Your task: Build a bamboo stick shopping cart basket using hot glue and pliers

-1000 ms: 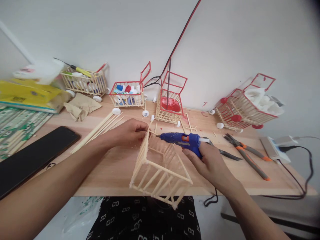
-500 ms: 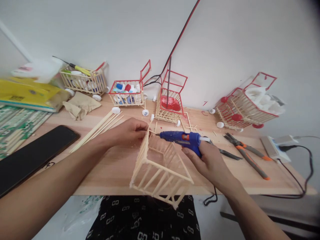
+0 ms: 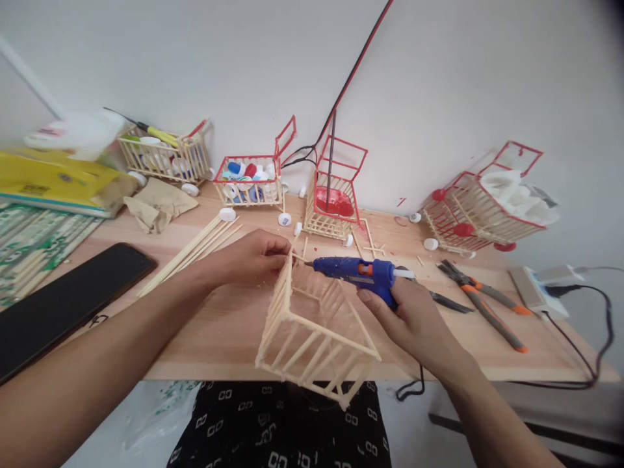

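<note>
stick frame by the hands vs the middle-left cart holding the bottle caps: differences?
- Colour: the stick frame is bare pale wood; the cart has a red rim and handle.
- Contents: the cart holds bottle caps; the tabletop shows through the frame.
- Place: the frame juts past the table's front edge; the cart stands near the wall.
Shared: slatted, cage-like sides.

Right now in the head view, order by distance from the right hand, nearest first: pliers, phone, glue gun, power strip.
1. Glue gun, in the right hand.
2. Pliers, right of it.
3. Power strip, farther right.
4. Phone, far left.
</note>
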The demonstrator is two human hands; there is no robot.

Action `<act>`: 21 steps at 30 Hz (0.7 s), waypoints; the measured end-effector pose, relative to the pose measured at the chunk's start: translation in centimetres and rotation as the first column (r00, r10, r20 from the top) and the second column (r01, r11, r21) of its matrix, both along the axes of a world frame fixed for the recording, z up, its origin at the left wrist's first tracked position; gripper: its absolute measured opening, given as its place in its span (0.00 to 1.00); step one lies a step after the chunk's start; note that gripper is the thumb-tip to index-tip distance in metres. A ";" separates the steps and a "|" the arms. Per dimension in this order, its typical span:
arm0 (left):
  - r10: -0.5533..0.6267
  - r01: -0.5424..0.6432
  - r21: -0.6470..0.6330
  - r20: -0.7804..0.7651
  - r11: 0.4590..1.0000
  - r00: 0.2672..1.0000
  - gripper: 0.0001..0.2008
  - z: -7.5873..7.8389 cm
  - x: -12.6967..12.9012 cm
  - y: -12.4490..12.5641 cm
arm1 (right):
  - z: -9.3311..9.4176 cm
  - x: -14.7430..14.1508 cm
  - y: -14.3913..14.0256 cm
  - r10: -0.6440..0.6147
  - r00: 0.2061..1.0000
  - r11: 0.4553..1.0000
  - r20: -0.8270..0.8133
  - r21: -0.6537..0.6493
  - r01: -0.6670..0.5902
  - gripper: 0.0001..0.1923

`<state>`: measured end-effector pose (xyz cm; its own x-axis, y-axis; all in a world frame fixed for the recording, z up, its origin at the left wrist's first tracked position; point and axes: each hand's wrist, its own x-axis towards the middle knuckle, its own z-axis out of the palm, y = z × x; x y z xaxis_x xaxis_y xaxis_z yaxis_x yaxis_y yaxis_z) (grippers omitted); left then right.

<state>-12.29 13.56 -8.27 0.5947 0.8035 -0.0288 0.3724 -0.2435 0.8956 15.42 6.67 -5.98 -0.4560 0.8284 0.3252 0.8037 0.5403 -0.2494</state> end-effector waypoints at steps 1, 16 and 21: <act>0.002 -0.002 0.000 0.001 1.000 1.000 0.12 0.0 0.0 0.0 | 0.1 0.0 -0.1 -0.001 1.000 1.000 -0.004 -0.008 0.001 0.20; 0.000 -0.001 -0.007 -0.016 1.000 1.000 0.12 0.0 0.0 0.0 | 0.3 -0.2 -0.1 0.025 1.000 0.999 0.013 0.043 -0.026 0.19; 0.006 -0.006 -0.004 -0.016 1.000 1.000 0.12 0.1 0.1 0.0 | 0.4 -0.2 -0.1 0.033 0.999 0.998 0.026 0.057 -0.034 0.17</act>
<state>-12.22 13.56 -8.22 0.5889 0.8071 -0.0419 0.3885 -0.2372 0.8904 15.19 6.54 -5.61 -0.4917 0.7930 0.3597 0.7905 0.5797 -0.1975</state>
